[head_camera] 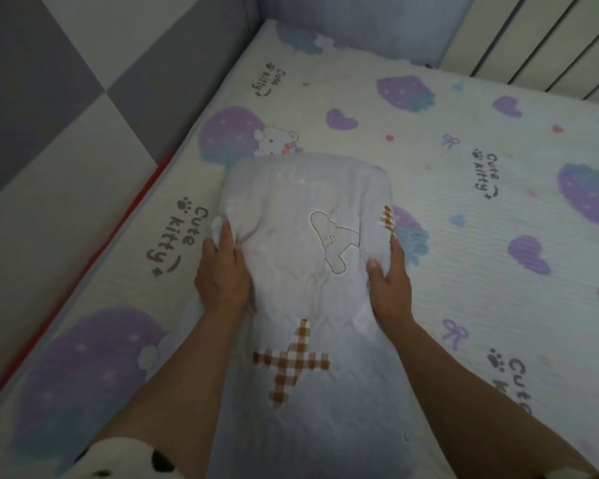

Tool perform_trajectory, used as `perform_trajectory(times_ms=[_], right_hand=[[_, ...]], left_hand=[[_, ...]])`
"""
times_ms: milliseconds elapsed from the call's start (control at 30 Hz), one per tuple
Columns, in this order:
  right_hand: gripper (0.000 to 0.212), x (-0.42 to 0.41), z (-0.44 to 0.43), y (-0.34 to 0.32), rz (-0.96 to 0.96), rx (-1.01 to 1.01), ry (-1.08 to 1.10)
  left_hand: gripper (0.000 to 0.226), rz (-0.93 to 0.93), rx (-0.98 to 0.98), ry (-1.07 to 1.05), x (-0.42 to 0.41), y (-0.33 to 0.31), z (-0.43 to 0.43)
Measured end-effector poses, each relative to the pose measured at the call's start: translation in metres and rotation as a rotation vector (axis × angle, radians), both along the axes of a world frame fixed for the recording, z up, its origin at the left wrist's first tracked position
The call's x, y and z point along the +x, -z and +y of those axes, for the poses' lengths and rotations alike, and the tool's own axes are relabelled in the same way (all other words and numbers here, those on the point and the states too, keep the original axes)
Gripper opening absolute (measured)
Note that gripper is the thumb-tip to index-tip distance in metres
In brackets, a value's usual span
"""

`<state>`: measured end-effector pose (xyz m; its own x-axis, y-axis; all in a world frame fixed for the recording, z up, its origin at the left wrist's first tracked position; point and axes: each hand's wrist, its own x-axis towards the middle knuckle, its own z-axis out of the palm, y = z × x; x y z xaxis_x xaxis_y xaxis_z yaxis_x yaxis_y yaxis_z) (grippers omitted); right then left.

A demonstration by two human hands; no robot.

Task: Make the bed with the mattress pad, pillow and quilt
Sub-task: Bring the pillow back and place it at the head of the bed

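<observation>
We grip folded quilt (308, 271) both sides: left hand (222, 271) bunching edge, right hand (391, 285) clamped opposite, over pad (464, 236); pillow (360, 25) beyond.

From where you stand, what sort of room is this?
Probably a bedroom, perhaps a child's: a spread mattress pad printed with kittens and hearts, a pillow at its far end, and a folded quilt gripped by the left hand and right hand.

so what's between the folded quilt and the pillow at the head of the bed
Just bare printed mattress pad between the quilt and the pillow, shown in the head view.
</observation>
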<state>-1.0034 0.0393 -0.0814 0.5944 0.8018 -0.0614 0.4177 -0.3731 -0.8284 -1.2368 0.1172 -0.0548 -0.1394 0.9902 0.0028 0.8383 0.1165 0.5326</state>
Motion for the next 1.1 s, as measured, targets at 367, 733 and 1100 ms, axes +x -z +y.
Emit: perform_trajectory(times_ms=[367,733,1100], right_hand=[[0.057,-0.059,0.146,-0.057,0.056,0.116,0.119],[0.062,-0.081,0.239,0.007,0.0,-0.556,-0.289],[0.06,-0.101,0.278,0.015,-0.609,-0.177,-0.204]], left_hand=[[0.049,0.076,0.265,0.14,-0.052,-0.074,0.178],[0.065,0.413,-0.436,0.386,-0.071,0.015,0.244],[0.066,0.435,0.08,0.402,-0.052,0.034,0.254]])
